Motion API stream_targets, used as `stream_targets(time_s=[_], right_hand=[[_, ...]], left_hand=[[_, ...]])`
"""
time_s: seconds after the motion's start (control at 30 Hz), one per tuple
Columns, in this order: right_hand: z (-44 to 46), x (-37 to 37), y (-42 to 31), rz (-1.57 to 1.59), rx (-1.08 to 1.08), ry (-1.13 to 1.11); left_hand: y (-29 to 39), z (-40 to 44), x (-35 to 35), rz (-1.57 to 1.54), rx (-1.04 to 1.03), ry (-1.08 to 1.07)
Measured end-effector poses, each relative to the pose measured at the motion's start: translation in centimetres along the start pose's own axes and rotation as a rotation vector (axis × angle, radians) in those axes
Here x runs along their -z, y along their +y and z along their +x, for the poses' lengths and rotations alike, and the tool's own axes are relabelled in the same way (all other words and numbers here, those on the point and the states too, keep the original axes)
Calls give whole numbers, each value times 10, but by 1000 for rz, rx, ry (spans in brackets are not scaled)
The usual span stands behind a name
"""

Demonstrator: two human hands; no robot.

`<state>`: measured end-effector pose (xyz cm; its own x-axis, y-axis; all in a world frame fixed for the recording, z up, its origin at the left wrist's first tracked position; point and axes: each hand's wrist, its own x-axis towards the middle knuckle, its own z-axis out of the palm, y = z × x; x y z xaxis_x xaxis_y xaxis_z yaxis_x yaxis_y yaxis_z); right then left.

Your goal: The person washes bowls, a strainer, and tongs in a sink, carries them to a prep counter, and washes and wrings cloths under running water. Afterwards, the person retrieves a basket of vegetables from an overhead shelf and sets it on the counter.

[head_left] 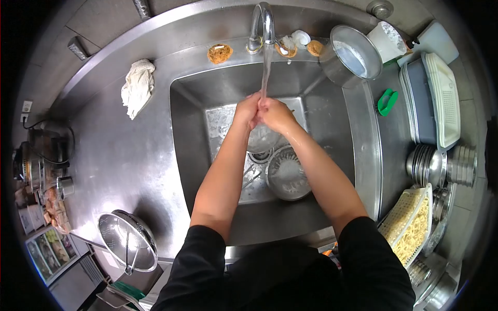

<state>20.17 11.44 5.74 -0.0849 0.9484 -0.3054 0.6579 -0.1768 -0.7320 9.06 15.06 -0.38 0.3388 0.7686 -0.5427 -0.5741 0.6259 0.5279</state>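
Water runs from the curved faucet onto my two hands, which are pressed together over the sink. My left hand is closed against the other, its fingers partly hidden between the palms. Curled over it from the other side is my right hand, also closed. No object shows between them. Below, on the floor of the steel sink, a round metal bowl holds some water. A second bowl-like metal piece sits under my hands by the drain, partly covered by them.
Behind the sink lie orange scrubbers and a big metal pot. A white cloth and a colander rest on the left counter. To the right are a green brush, stacked trays and a noodle basket.
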Motion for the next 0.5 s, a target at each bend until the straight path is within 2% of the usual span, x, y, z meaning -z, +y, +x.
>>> stream_targets(time_s=[0.03,0.1,0.13,0.2,0.27,0.3,0.37,0.4,0.47,0.5], right_hand=[[-3,-1,12,102,-52,74],[-1,-8,49,75,-118,130],[3,-17,74,50,-182,186],[11,-49,141,-27,-246,214],[18,-80,178,-104,-307,235],[20,-93,186,-136,-474,208],[23,-109,197,-163,-639,173],[20,-116,200,-1,-634,143],[15,-121,189,167,-634,104],[12,-110,165,112,-599,122]], left_hand=[[-2,3,-4,136,-37,34],[-13,21,1,339,-129,64],[-13,20,1,341,-127,64],[-15,12,5,728,-131,177],[-37,16,39,804,-105,251],[-50,16,59,878,-82,320],[-68,4,88,1034,-9,339],[-78,1,104,1042,-2,345],[-93,-6,131,1253,-137,416],[-94,-10,137,1268,-109,431]])
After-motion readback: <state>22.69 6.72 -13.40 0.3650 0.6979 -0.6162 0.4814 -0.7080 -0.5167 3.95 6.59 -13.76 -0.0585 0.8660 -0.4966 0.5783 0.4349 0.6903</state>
